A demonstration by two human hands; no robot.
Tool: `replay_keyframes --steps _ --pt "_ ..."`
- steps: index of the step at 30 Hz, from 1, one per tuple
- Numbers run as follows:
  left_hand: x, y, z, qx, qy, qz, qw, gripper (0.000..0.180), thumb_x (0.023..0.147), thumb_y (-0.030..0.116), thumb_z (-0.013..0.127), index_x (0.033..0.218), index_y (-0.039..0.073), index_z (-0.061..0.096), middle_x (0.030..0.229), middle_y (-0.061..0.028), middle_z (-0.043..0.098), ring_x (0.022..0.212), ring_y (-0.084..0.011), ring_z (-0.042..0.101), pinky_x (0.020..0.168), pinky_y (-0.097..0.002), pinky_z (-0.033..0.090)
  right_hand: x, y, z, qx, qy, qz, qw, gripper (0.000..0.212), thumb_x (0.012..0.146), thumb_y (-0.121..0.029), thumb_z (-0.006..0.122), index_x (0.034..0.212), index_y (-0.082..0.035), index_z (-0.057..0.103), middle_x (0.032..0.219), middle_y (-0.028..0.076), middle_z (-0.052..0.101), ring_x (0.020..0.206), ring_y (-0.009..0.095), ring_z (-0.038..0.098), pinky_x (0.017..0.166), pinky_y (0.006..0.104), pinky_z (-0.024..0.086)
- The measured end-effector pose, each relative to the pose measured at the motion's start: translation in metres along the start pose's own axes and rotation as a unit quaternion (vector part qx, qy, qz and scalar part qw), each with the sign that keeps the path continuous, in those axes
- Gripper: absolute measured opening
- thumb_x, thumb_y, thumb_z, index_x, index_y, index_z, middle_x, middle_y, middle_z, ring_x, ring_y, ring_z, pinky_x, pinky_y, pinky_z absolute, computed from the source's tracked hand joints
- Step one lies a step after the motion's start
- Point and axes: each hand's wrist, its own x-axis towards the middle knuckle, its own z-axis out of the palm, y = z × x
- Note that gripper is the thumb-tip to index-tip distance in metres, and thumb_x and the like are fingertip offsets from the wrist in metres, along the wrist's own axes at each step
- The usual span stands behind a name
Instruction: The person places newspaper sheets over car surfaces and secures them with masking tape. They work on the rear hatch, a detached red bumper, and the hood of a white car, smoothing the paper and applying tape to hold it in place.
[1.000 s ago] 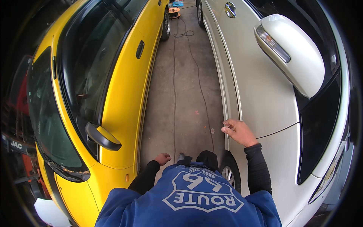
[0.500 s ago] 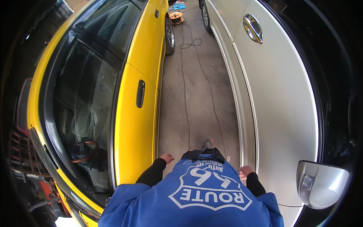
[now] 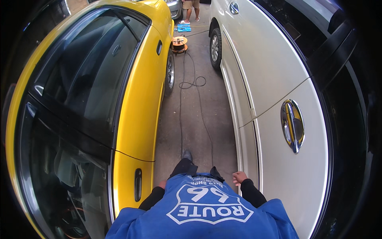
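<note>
My right hand [image 3: 239, 177] hangs beside my blue shirt [image 3: 207, 205], close to the lower side of the white car [image 3: 282, 167]. Its fingers are loosely bent and a little apart, with nothing seen in them. Only a small part of my left hand [image 3: 162, 184] shows between the shirt and the yellow car [image 3: 135, 131]; its fingers are hidden. Both arms, in black sleeves, hang at my sides without touching either car. One dark shoe [image 3: 187, 154] is forward on the floor.
A narrow concrete aisle [image 3: 195, 119] runs between the cars. A dark cable [image 3: 203, 123] lies looped along it, leading to an orange cable reel [image 3: 180, 43]. Beyond are a blue tool case [image 3: 184, 28], a person's legs [image 3: 191, 10] and a grey car [image 3: 173, 7].
I have moved forward along the aisle. Door handles and the reel are nearer, the white car's mirror has left view, and the person's legs have come in. My left hand is now mostly hidden.
</note>
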Motion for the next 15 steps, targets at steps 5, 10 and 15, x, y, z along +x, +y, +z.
replay_keyframes --steps 5,10,15 --pt "0.112 0.067 -0.141 0.051 -0.081 0.005 0.995 0.038 0.089 0.036 0.059 0.099 0.003 0.074 0.105 -0.0214 0.070 0.100 -0.0396 0.066 0.089 -0.0484 0.051 0.028 -0.105 -0.026 0.015 -0.025 -0.002 1.000 0.026 0.090 -0.028 0.063 0.105 -0.007 0.067 0.089 0.004 0.066 0.072 0.017 0.069 0.055 0.0347 0.057" --pt "0.241 0.188 -0.288 -0.102 0.062 0.089 0.989 0.034 0.093 0.033 0.065 0.085 0.001 0.070 0.077 -0.0084 0.069 0.069 -0.0177 0.063 0.065 -0.0337 0.050 0.084 -0.210 -0.037 0.030 -0.028 0.003 0.999 0.026 0.092 -0.029 0.063 0.107 -0.008 0.065 0.091 0.003 0.065 0.072 0.015 0.068 0.056 0.0345 0.056" --pt "0.367 0.293 -0.419 -0.168 0.108 0.127 0.972 0.031 0.093 0.030 0.064 0.087 0.000 0.067 0.075 -0.0064 0.066 0.071 -0.0167 0.062 0.067 -0.0323 0.050 0.171 -0.334 -0.069 0.004 -0.047 0.000 0.999 0.024 0.093 -0.027 0.063 0.106 -0.007 0.063 0.087 0.004 0.063 0.069 0.017 0.066 0.058 0.0369 0.057"
